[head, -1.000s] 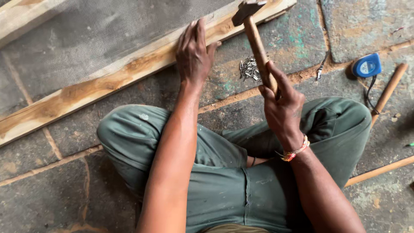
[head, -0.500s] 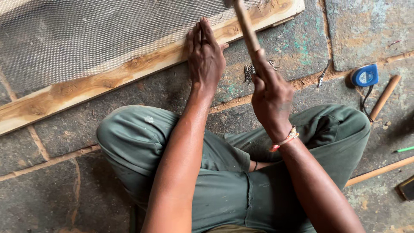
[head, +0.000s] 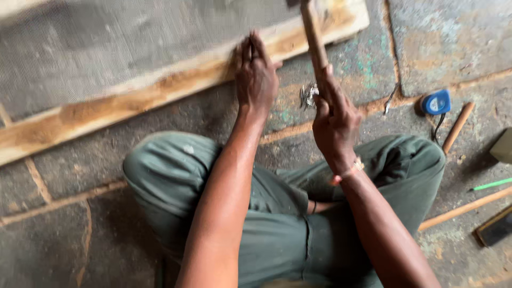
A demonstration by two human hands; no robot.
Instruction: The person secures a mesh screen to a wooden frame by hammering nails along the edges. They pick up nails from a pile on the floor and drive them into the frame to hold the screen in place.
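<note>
Far out beyond my left hand (head: 257,74) runs the long pale wooden batten (head: 133,104), rough and orange-streaked, lying on the grey stone floor (head: 64,234) along the edge of a sheet of fine grey wire mesh (head: 106,48). My left hand lies flat, palm down, fingers together and pointing away from me, pressing on the batten where it meets the mesh; it grips nothing that I can see, and whether a nail stands under the fingertips I cannot tell, the view being blurred there.

Between my two hands, on the floor just short of the batten, sits a small heap of bright metal nails (head: 308,96). My right hand (head: 336,125) is closed tight round the brown wooden handle of the hammer (head: 313,37), which points up and away over the batten; its head is cut off by the top edge of the view.

I judge this to be the nailing step, with the hammer raised over the wood. The next blow calls for a true line down onto the batten just beyond my left fingertips, and for those fingers to stay well out of the way.

Out past my right hand lie a blue tape measure (head: 436,102), a short brown wooden stick (head: 457,127) and a green pencil (head: 492,184).
</note>
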